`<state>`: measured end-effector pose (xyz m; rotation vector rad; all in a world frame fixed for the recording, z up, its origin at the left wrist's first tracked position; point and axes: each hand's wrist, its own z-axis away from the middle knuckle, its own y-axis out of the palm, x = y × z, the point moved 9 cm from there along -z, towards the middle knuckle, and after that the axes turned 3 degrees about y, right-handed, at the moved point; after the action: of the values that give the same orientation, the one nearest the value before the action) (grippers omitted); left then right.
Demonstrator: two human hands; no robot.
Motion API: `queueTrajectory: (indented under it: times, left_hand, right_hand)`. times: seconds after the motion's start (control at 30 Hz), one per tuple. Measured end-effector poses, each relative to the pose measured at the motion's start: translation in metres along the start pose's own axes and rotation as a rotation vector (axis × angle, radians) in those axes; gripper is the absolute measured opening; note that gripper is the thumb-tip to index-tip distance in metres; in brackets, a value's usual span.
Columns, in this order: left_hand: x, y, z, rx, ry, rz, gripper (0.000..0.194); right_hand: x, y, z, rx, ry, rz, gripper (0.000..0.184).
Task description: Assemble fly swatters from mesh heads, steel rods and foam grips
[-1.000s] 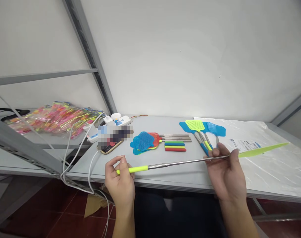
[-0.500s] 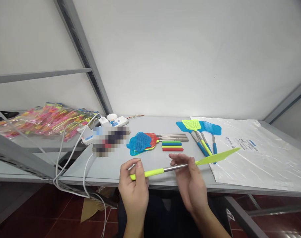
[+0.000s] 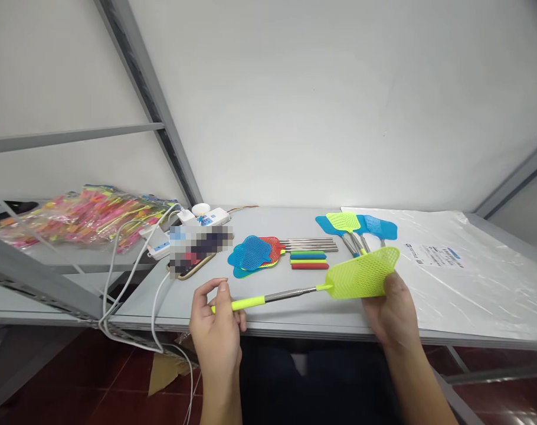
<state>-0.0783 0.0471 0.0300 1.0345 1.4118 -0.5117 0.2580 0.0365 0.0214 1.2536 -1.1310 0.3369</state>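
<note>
Yellow-green plastic forms the grip (image 3: pixel 248 303) and perforated paddle of the swatter (image 3: pixel 348 280), with a steel shaft (image 3: pixel 290 294) between. It is held over the front of the bench (image 3: pixel 277 221), on the near side of the row of loose handles (image 3: pixel 308 260): green, blue, yellow and red. Left of and nearer than that row, the left hand (image 3: pixel 218 324) pinches the grip between thumb and curled fingers. Right of and nearer than the row, the right hand (image 3: pixel 395 313) meets the paddle's outer end; its fingers are hidden behind the mesh, so I cannot tell whether they close on it. Steel rods (image 3: pixel 313 244) lie just beyond the row, and stacked paddles (image 3: pixel 253 254) to its left. To its right are the fanned swatters (image 3: pixel 344 222), partly covered by the held one, and farther right a white sheet (image 3: pixel 481 301). Well left of the row lie a phone (image 3: pixel 195 268), a power strip (image 3: pixel 218 216) and, on the shelf, bagged pink items (image 3: pixel 91 215).
</note>
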Motion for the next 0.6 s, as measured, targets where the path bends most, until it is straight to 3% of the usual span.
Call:
queueTrajectory:
  times: [0.13,0.43,0.6]
  left_hand:
    - [0.006,0.005,0.005,0.027,-0.030,-0.061,0.026]
    - [-0.014,0.011,0.014,0.024,0.004,-0.133,0.031]
    - [-0.013,0.011,0.009,0.250,0.024,-0.227,0.029]
  right_hand:
    - [0.004,-0.005,0.008,-0.044,0.014,0.158,0.028]
    - [0.002,0.007,0.020,-0.064,0.085,0.070,0.031]
    - [-0.003,0.010,0.016,-0.042,0.166,-0.084,0.026]
